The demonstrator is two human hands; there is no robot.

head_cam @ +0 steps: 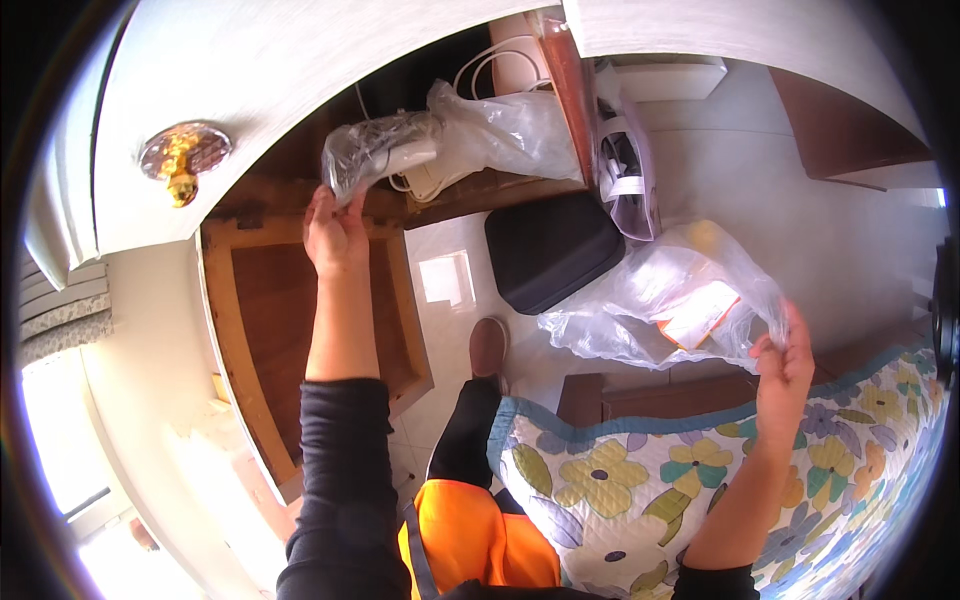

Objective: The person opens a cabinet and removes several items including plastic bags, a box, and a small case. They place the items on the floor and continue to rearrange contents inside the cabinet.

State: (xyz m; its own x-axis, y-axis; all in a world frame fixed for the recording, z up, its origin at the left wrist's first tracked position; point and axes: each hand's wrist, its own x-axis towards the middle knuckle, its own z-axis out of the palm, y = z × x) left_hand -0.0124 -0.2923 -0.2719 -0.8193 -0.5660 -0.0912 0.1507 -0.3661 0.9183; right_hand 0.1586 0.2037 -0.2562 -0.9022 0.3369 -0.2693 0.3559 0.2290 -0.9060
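Observation:
My left hand (337,232) pinches the end of a crumpled clear plastic bag (349,154) at the cabinet opening. A white object (409,152) shows in or just behind that bag; its kind is hard to make out. On the right, my right hand (784,364) grips the rim of a larger clear plastic bag (622,300), which hangs spread out above the floor. Inside it lies a white and orange box (697,315), with something yellow (703,235) blurred through the film. Between the two bags sits a black zip case (555,251).
The wooden cabinet (491,191) holds another plastic bag (517,131) and white cables (502,64). Its door (262,300) stands open at left. A lilac pouch (641,180) with cables is beside the case. A floral quilt (600,480) covers the bed at right. A gold ornament (184,161) tops the white surface.

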